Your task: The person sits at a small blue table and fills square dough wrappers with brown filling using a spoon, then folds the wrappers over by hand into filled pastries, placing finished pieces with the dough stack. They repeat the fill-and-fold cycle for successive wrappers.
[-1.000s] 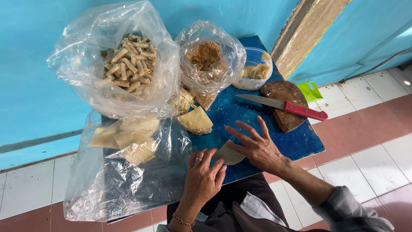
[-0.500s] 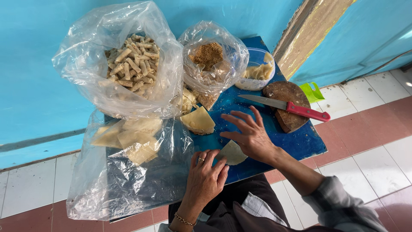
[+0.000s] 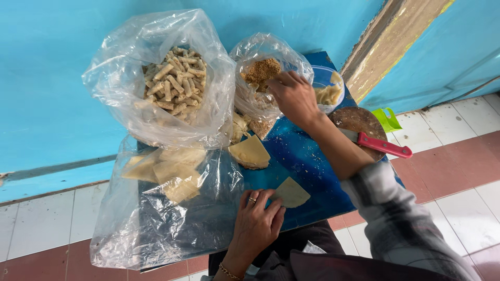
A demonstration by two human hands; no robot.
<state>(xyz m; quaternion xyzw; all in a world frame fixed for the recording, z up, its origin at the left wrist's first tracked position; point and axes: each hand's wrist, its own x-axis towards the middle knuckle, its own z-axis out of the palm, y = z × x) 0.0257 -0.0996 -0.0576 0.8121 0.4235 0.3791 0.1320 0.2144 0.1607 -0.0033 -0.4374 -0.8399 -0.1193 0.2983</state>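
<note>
Two hands busy: right hand (image 3: 294,96) fingers pinched in far crumb-filling bag (image 3: 263,73); left hand (image 3: 258,221) fingers flat, pressing near wrapper sheet (image 3: 290,192) on table (image 3: 307,161). Best take small pinch, keep sheet flat.

Table top (image 3: 307,161) at frame centre, wall behind it along the top, tiled floor at right and lower left. Large bag of rolls (image 3: 166,83) stands upper left on the table. Smaller bag of crumbs (image 3: 260,78) just right of it, top centre; right hand (image 3: 294,96) reaches into its mouth. Bowl (image 3: 329,88) right of that bag, near the wall. Round board (image 3: 359,122) below the bowl, right of centre, with a knife (image 3: 383,145) lying across it. Stack of wrappers (image 3: 250,152) at centre, below the bags. Flat bag of wrappers (image 3: 166,208) lower left. Single wrapper (image 3: 291,192) lower centre; left hand (image 3: 255,221) touches its left edge.
</note>
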